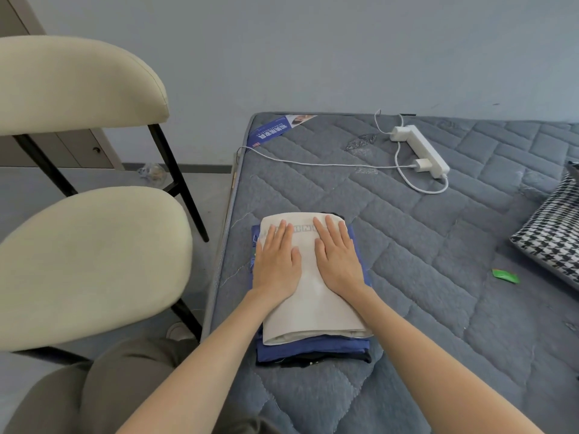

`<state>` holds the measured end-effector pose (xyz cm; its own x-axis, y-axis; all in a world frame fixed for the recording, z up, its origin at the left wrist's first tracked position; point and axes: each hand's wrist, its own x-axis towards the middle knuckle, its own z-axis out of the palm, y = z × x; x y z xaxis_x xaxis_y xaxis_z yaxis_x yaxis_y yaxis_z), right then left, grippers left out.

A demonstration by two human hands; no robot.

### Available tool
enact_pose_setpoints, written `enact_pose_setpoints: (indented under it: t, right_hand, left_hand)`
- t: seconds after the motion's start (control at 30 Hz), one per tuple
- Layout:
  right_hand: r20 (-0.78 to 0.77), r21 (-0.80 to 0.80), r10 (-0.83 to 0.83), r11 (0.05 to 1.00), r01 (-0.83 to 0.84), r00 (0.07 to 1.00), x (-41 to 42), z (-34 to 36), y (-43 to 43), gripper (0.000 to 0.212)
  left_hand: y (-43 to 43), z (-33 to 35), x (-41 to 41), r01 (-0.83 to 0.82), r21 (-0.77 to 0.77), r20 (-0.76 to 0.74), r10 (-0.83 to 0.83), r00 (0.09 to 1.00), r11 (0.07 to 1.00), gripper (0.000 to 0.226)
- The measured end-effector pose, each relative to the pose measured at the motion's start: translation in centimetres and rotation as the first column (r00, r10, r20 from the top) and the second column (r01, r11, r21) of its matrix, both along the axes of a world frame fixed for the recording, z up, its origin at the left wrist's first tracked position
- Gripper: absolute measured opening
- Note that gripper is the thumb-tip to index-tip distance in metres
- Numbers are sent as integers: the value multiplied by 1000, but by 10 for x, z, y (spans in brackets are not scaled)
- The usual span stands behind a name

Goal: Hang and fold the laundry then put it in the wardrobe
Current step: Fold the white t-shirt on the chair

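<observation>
A stack of folded laundry lies near the left edge of the grey quilted mattress (423, 277). On top is a folded white garment (310, 308) with a printed band near its far end. Under it sits a folded blue garment (313, 347), and a black garment (322, 360) shows at the bottom. My left hand (275, 261) presses flat on the left half of the white garment, fingers straight. My right hand (340, 255) lies flat on the right half, fingers straight too.
A cream chair (91, 261) with black legs stands to the left of the bed. A white power strip (419, 150) with a charger and cables lies at the back of the mattress. A houndstooth cushion (554, 233) and a green wrapper (504, 275) are at right.
</observation>
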<state>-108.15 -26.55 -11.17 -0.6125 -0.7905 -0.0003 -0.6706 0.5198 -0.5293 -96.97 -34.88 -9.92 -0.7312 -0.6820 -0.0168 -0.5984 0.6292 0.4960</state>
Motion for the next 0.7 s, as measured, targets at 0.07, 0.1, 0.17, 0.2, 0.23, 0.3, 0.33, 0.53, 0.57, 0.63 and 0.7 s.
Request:
enact_pose_setpoints:
  t: [0.07, 0.1, 0.17, 0.2, 0.23, 0.3, 0.33, 0.53, 0.57, 0.63, 0.7]
  right_hand:
    - [16, -8, -4, 1000, 4, 1000, -1, -3, -1, 48]
    - [24, -12, -6, 1000, 6, 1000, -2, -4, -2, 48]
    - [28, -26, -6, 1000, 7, 1000, -1, -3, 0, 48]
    - [28, -35, -5, 999, 6, 1000, 0, -1, 1, 48]
    - [31, -41, -9, 999, 11, 999, 2, 2, 3, 48]
    - [47, -52, -51, 997, 53, 998, 5, 4, 8, 48]
    - [74, -54, -90, 994, 94, 993, 5, 4, 11, 49]
    - [364, -14, -202, 975, 223, 909, 6, 11, 35, 61]
    - [380, -27, -199, 974, 226, 903, 6, 11, 36, 64]
    - [419, -56, -201, 967, 247, 885, 8, 12, 35, 69]
    - [441, -68, -201, 964, 255, 875, 7, 7, 33, 70]
  left_hand:
    - [-1, -5, -1, -4, 27, -20, 5, 1000, 1000, 53]
    - [-1, -6, -1, -4, 33, -26, 5, 1000, 999, 53]
    - [0, -4, -1, 0, 39, -46, 1, 999, 999, 53]
    - [1, -3, 0, 4, 48, -60, -1, 998, 999, 53]
    - [2, -3, 3, 2, 69, -75, 3, 997, 998, 53]
    - [3, -3, 10, -48, 153, -117, 66, 991, 987, 53]
    - [4, -2, 14, -94, 222, -138, 127, 982, 971, 53]
    - [6, -5, 34, -214, 609, -174, 392, 904, 764, 76]
    - [5, -6, 34, -212, 614, -181, 397, 900, 760, 82]
    - [4, -8, 34, -203, 606, -185, 385, 904, 769, 88]
    - [5, -9, 33, -181, 589, -190, 353, 916, 788, 88]
